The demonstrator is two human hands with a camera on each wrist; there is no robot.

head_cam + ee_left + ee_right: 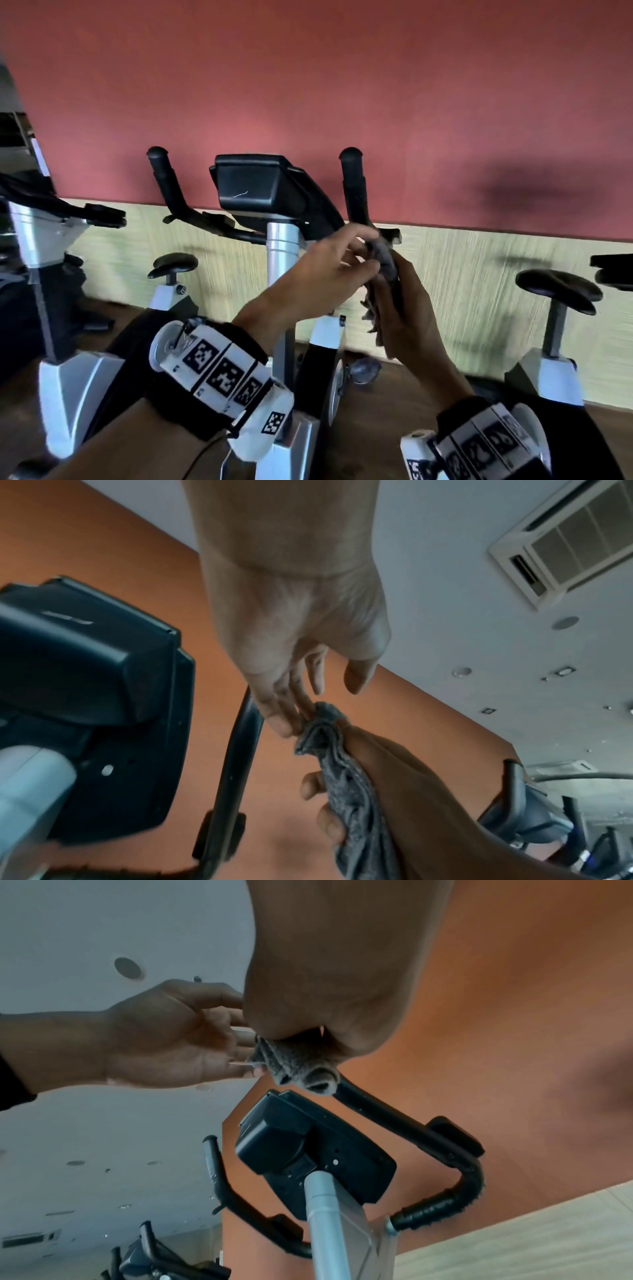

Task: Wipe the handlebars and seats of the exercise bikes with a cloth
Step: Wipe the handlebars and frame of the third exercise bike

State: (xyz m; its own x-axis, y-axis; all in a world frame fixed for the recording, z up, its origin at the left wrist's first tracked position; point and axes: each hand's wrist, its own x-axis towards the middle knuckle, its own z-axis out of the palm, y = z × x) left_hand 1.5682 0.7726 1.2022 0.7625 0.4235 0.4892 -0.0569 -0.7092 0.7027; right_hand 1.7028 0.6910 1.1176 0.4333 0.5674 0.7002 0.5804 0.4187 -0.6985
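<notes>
Grey cloth (pixel 385 270) bunched in my right hand (pixel 407 315); my left hand (pixel 322 270), loosely extended, touches it. Head view alone shows two seats (pixel 174 264).

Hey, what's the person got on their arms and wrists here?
Both hands are bare. Each wrist carries a white camera unit printed with black square codes, on a broad black strap. A thin black cable hangs from the left unit. A black sleeve covers the left forearm.
</notes>
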